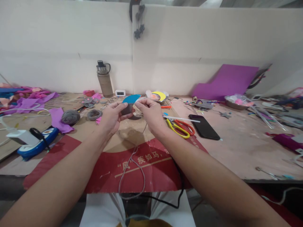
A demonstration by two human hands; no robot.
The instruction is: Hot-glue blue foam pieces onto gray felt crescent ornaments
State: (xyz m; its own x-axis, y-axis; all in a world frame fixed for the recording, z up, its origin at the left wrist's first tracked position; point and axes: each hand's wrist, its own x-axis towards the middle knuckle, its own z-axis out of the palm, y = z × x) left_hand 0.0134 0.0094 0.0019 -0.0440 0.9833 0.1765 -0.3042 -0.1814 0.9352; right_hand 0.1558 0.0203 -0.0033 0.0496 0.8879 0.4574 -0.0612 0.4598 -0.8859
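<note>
My left hand (113, 116) grips a curved piece with a blue top face (131, 98) and a grey side, thumb on its near edge and fingers beneath. At the right end of this piece, my right hand (151, 114) is closed in a pinch. A thin grey cord (144, 176) hangs below the hands and loops over the red printed sheet (104, 170); its upper end is hidden by my right hand. Scissors with yellow and orange handles (178, 128) lie right of my right hand, with a white stick (187, 119) across them.
A black phone (204, 126) lies to the right. Grey yarn balls (70, 116) and a blue power strip (39, 144) are on the left. A bottle (104, 82) stands by the back wall. Purple sheet (227, 82) leans there too. A black cable (165, 204) hangs at the front edge.
</note>
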